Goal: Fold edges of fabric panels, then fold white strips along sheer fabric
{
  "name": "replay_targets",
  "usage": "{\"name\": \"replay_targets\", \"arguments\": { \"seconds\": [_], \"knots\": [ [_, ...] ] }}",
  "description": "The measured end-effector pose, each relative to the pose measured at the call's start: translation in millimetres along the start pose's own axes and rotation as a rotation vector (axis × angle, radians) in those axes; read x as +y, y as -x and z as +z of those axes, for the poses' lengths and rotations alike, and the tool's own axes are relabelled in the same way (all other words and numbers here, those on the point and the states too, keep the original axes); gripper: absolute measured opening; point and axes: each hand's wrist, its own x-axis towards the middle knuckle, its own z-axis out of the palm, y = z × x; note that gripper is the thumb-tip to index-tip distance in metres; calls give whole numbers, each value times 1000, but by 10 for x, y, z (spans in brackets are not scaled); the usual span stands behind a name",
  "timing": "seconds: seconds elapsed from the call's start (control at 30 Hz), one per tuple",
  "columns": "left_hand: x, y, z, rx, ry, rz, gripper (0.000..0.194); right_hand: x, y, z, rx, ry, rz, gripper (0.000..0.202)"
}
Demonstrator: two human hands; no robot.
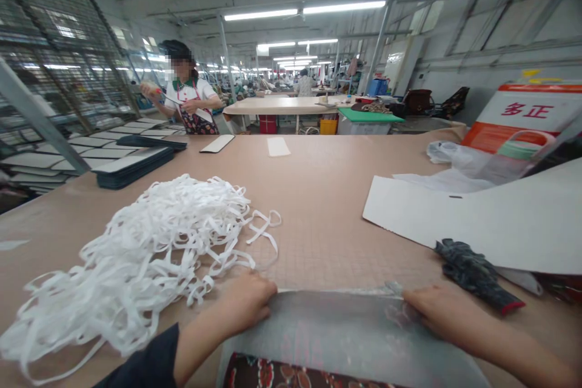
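A translucent plastic bag [341, 321] lies on the table in front of me, its far edge pulled fairly straight between my two hands. My left hand [252, 300] is closed on the bag's far left corner. At the far right corner, my right hand [427, 303] is closed on the same edge and slightly blurred. Dark brown patterned fabric [295, 376] shows at the near end of the bag, cut off by the frame's bottom. Faint reddish print is visible on the plastic. To the left of my left hand spreads a large tangled heap of white straps [150, 248].
A dark crumpled cuff-like textile [473, 273] and a white board [477, 212] lie on the right. An orange-and-white container [527, 109] stands behind them. Dark-edged panels [131, 167] are stacked at far left. Another person [188, 94] stands beyond, holding a panel.
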Motion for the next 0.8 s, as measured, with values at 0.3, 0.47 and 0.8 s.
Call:
{"name": "replay_targets", "arguments": {
  "seconds": [0.3, 0.47, 0.8],
  "knots": [
    [-371, -9, 177, 331, 167, -193, 34, -1642, -1201, -35, 55, 119, -575, 13],
    [-710, -47, 321, 510, 15, -224, 35, -2217, -1617, 353, 117, 88, -632, 15],
    [-1099, 178, 572, 562, -142, -252, 26, -1037, -1266, -23, -33, 3, -284, 24]
  ]
}}
